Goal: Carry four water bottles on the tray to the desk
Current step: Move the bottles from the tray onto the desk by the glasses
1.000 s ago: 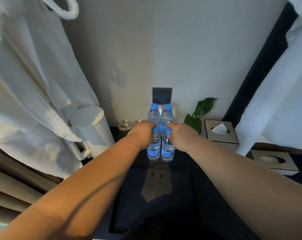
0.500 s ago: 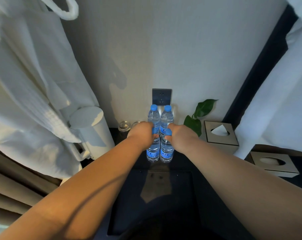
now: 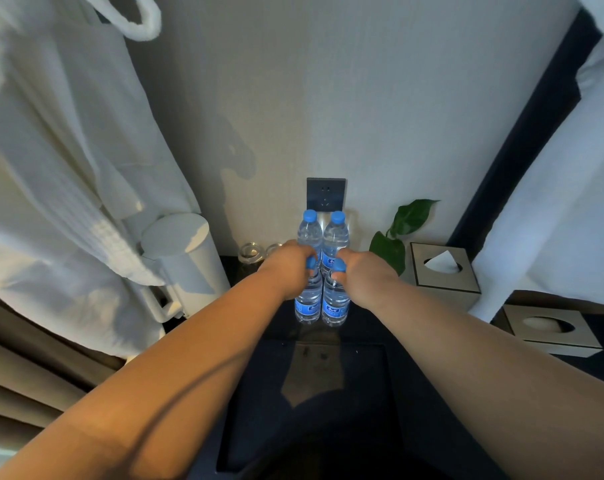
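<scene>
I see four bottles standing upright in a tight two-by-two block on the dark desk (image 3: 380, 327), just under the wall socket (image 3: 325, 193). My left hand (image 3: 286, 268) is closed around the neck of the front left bottle (image 3: 308, 299), its blue cap poking out beside the fingers. My right hand (image 3: 364, 275) is wrapped the same way around the front right bottle (image 3: 335, 303), cap showing at the thumb. Both front bottles touch each other and appear to sit on the desk surface, though I cannot tell whether they are lifted slightly. The back left bottle (image 3: 309, 230) and back right bottle (image 3: 336, 232) stand free just behind, caps clear above my knuckles. The dark tray (image 3: 259, 393) lies nearer to me, with nothing visible on it. To the left stands a white kettle (image 3: 186, 258), with two glasses (image 3: 250, 256) beside it; to the right are a plant (image 3: 404, 230) and a tissue box (image 3: 444, 268).
</scene>
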